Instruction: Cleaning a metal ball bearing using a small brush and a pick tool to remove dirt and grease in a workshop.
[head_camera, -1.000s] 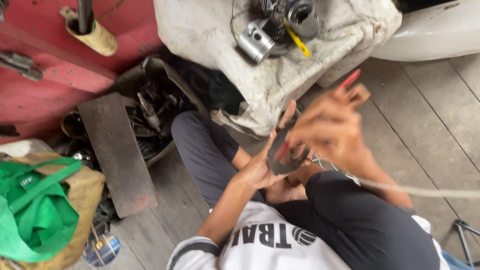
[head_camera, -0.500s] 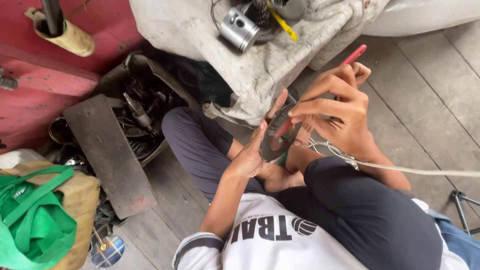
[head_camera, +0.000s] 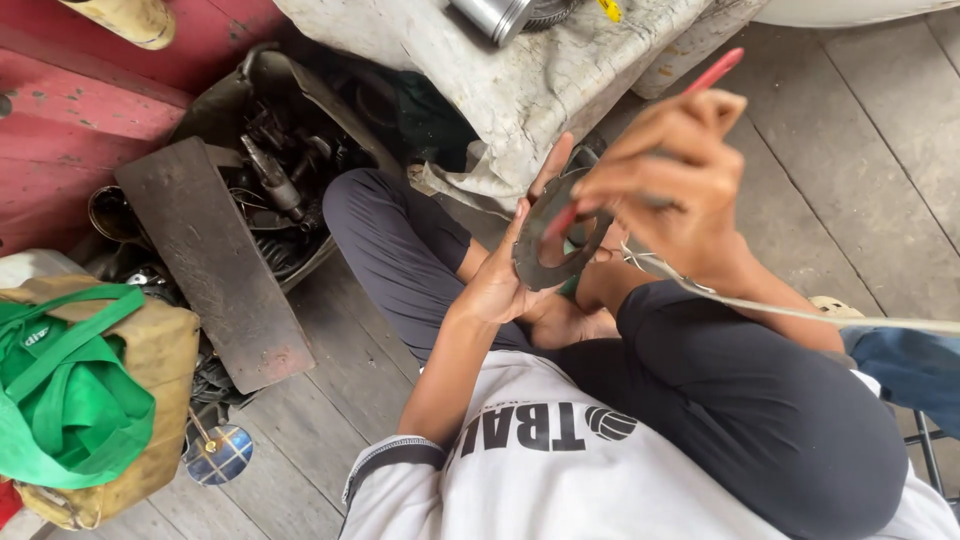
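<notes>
The left hand (head_camera: 500, 285) grips a dark metal ring (head_camera: 553, 240) over the lap, fingers up behind it; the right hand (head_camera: 665, 185) pinches a red tool (head_camera: 700, 80) poking through it. Both have risen closer than before. Beyond, a green bag (head_camera: 65, 400) fills a tan sack (head_camera: 160, 350), and a tub (head_camera: 290, 90) holds engine parts (head_camera: 275, 175).

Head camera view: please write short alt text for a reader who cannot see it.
A seated person's left hand holds up a dark metal ring, while the right hand works a red-handled tool through it. Greasy parts in a tray and a green bag lie on the plank floor.
</notes>
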